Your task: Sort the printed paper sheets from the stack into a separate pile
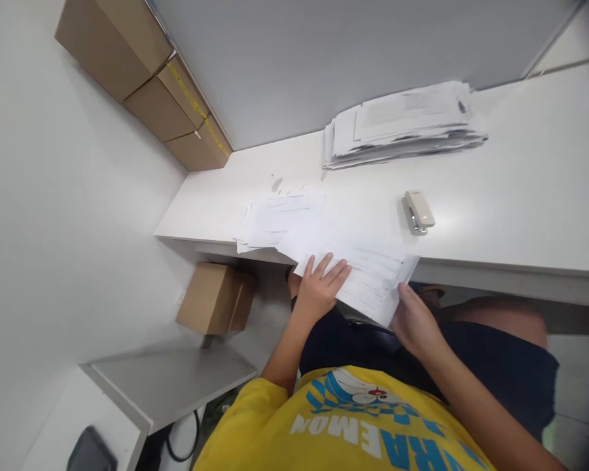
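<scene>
Printed paper sheets (368, 278) lie tilted over the front edge of the white desk. My left hand (319, 288) rests on their left part, fingers spread and flat on the paper. At their right corner, my right hand (415, 320) pinches the sheets, thumb on top and the other fingers hidden underneath. To the left is a loose pile of printed papers (285, 219), which the held sheets partly overlap. A beige stapler (419, 210) sits on the desk beyond my right hand, touched by neither hand.
A thick paper stack (407, 121) stands against the grey partition (363, 52) at the back of the desk (520, 196). Cardboard boxes (161, 98) line the desk's left end. Another cardboard box (209, 297) is below the desk, and a dark device (92, 451) lies on a lower white surface.
</scene>
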Action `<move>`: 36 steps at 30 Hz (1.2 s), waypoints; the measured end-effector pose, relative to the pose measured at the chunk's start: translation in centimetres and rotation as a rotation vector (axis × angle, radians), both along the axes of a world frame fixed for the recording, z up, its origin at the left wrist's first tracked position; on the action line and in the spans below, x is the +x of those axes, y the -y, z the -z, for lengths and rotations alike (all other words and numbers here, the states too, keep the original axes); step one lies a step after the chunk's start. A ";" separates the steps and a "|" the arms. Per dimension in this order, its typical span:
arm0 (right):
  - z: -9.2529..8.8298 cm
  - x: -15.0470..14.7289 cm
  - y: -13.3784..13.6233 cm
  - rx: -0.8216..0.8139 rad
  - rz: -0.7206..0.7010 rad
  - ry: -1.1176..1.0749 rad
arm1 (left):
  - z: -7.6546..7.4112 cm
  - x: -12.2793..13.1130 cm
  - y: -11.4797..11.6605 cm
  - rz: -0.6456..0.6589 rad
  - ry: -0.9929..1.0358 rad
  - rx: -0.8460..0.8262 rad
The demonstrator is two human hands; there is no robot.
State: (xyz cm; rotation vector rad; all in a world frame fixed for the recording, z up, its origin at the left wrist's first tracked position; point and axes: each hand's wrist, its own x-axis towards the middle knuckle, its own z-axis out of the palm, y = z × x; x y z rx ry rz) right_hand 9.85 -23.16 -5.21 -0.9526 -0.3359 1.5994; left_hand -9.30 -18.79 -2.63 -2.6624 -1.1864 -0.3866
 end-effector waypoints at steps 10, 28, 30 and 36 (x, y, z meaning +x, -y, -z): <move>0.2 0.0 0.0 -0.121 0.227 0.147 | 3.4 4.3 2.5 -0.268 0.209 -0.210; 1.2 2.9 -0.1 -0.164 0.243 0.098 | 1.6 3.9 0.5 -0.607 1.939 -0.985; 1.2 2.6 -0.1 -0.155 0.218 0.083 | 1.7 4.3 0.4 -0.618 1.966 -0.962; 1.7 2.8 -0.1 -0.130 0.274 0.112 | 1.8 5.2 1.1 -0.639 1.938 -0.861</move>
